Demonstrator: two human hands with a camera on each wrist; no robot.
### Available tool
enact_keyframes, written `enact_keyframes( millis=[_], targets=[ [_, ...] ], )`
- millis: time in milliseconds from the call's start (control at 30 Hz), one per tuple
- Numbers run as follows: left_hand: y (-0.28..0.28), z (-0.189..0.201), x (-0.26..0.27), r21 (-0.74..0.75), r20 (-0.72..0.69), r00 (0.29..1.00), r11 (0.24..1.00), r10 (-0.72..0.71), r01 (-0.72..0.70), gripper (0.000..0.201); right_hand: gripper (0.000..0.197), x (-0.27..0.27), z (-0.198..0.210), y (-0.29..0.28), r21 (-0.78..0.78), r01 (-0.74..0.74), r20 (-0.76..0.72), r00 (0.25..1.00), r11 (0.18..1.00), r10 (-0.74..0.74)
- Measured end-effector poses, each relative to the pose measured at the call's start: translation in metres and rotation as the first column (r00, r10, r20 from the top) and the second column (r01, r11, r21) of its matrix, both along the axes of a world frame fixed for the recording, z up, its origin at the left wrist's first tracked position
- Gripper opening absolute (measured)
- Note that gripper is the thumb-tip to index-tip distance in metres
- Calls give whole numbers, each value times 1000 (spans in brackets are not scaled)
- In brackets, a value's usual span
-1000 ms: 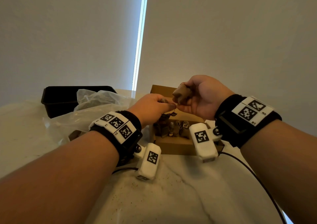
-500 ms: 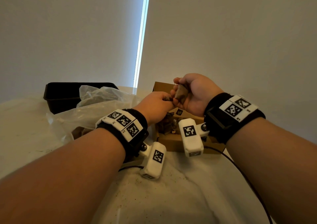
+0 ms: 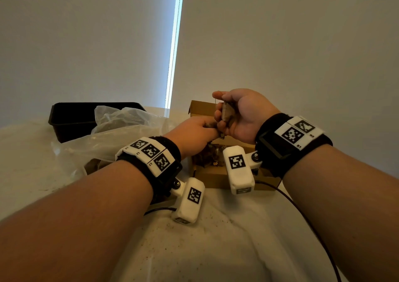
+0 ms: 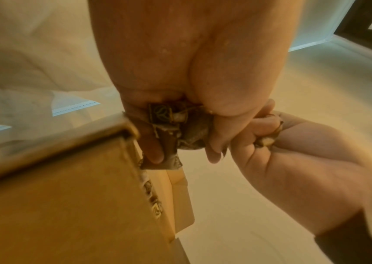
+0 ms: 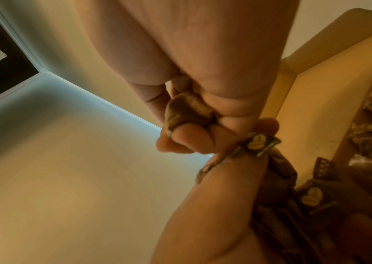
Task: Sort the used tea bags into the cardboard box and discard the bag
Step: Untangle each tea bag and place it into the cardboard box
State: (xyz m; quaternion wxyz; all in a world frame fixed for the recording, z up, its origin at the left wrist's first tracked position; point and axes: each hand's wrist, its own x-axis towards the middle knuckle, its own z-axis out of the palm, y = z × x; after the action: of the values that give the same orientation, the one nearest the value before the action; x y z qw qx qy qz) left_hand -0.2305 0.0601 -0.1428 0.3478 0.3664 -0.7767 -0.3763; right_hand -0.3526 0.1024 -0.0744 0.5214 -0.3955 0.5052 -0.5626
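Note:
Both hands hover over the open cardboard box (image 3: pixel 216 179), which has several used tea bags (image 3: pixel 207 155) inside. My right hand (image 3: pixel 218 111) is curled round one brown tea bag (image 3: pixel 227 113), seen in the right wrist view as a damp brown tea bag (image 5: pixel 187 112) under the fingers (image 5: pixel 180 137). My left hand (image 3: pixel 207 128) touches the right hand's fingers. It pinches a small bunch of tea bags (image 4: pixel 191 135) with a dark paper tag (image 4: pixel 159 114). That tag (image 5: pixel 259 144) sits where the two hands meet.
A crumpled clear plastic bag (image 3: pixel 121 128) lies left of the box, with a black tray (image 3: pixel 71 119) behind it. Tea crumbs speckle the pale marble table (image 3: pixel 216 238). Cables run from the wrist cameras across the table.
My right hand has moved left against my left hand and closed further round its tea bag. The left hand keeps its pinch over the box.

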Motion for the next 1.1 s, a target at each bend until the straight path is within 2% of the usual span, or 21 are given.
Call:
enact_keyframes(
  millis=[167,267,367,467,733,833,900,1033,1100],
  targets=[
    [-2,0,3,36,-125,990,997,-62,67,13,27,-3,-1,1,-5,7,7,1000,1000,-7],
    [-3,-2,4,110,-220,969,984,-114,141,17,28,-2,-1,2,-23,12,6,1000,1000,-12],
    [-4,-3,5,151,-283,956,981,-75,121,13,29,-3,0,3,-46,26,23,999,999,-25],
    [-5,-3,4,96,-216,976,995,-10,32,30,30,-5,0,3,-56,35,57,998,998,-32],
    [2,1,4,76,-145,989,997,24,-13,24,36,-11,-3,2,-76,118,87,990,990,-111],
    [2,1,6,94,-189,982,996,21,-3,22,41,-13,-5,1,-65,138,90,987,988,-132],
    [2,1,8,154,-267,962,988,49,-7,21,45,-14,-6,0,-61,134,43,990,989,-131],
    [2,0,7,174,-279,959,985,55,-6,23,52,-15,-9,-4,-72,144,-153,976,987,-153],
    [-1,-1,6,186,-284,957,982,60,-7,25,48,-16,-11,-7,-105,158,-262,948,982,-181]
  ],
)
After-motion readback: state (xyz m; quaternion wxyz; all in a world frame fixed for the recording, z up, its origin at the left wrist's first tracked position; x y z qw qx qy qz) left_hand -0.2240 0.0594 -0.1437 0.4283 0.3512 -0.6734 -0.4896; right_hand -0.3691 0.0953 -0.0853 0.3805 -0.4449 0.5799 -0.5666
